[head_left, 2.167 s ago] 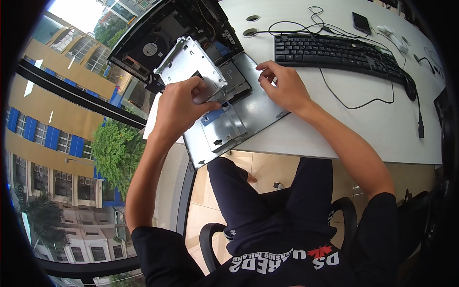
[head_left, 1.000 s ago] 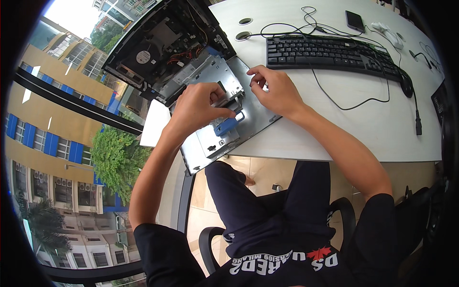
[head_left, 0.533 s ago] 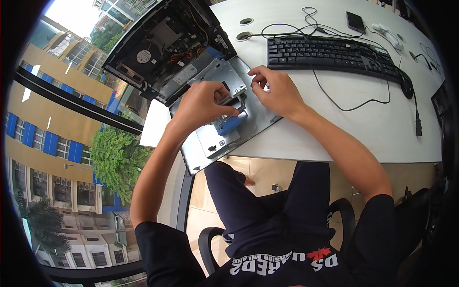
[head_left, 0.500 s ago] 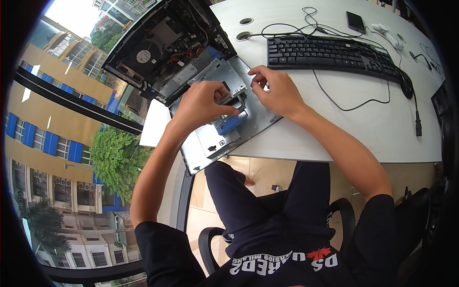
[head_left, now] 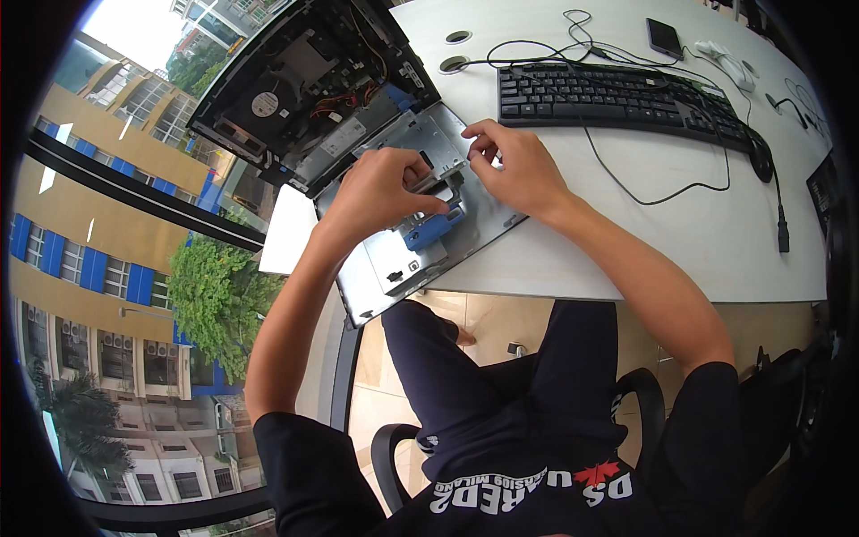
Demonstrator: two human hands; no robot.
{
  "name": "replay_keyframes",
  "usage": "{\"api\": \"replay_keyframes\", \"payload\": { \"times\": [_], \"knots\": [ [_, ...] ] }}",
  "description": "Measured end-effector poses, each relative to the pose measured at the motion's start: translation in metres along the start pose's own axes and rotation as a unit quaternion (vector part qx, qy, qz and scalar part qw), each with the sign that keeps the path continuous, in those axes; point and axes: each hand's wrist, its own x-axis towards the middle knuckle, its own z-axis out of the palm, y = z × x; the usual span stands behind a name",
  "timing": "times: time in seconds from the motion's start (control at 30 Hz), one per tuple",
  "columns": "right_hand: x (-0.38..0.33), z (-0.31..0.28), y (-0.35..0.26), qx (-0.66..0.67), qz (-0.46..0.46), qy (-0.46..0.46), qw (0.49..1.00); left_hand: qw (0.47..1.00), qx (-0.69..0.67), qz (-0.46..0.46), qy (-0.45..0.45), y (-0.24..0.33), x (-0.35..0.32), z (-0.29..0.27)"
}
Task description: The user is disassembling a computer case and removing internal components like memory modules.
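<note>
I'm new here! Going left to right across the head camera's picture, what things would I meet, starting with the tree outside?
Tree → left hand → right hand → phone → black plug.

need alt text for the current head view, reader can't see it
A person's left hand is at a silver metal part and blue piece beside an opened black computer, right hand loosely curled nearby. A black keyboard lies rightward.

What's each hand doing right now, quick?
Left hand: closed on the metal frame.
Right hand: loosely open, fingers curled, holding nothing I can see.
</note>
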Motion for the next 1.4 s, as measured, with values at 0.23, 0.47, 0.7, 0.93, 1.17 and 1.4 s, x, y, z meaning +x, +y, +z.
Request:
{"api": "replay_keyframes", "payload": {
  "times": [0.23, 0.47, 0.7, 0.93, 1.17, 1.4],
  "knots": [
    [0.001, -0.001, -0.001, -0.005, 0.005, -0.003, 1.000, 1.000, 0.012, -0.001, -0.014, 0.003, 0.003, 0.000],
    [0.001, -0.001, -0.002, -0.003, 0.004, -0.002, 1.000, 1.000, 0.013, 0.023, -0.014, 0.003, 0.000, -0.001],
    [-0.001, 0.001, 0.001, -0.001, -0.001, 0.002, 1.000, 0.997, -0.014, 0.075, 0.013, -0.001, -0.013, -0.004],
    [0.001, 0.001, -0.001, -0.003, 0.006, -0.003, 1.000, 0.995, -0.027, 0.087, 0.043, -0.008, -0.032, -0.018],
    [0.001, -0.001, -0.001, -0.017, 0.009, -0.006, 1.000, 0.991, -0.021, 0.101, 0.081, -0.009, -0.036, -0.018],
    [0.000, -0.002, 0.000, -0.012, 0.013, 0.000, 1.000, 0.988, 0.039, 0.125, 0.077, 0.002, -0.032, -0.006]
  ]
}}
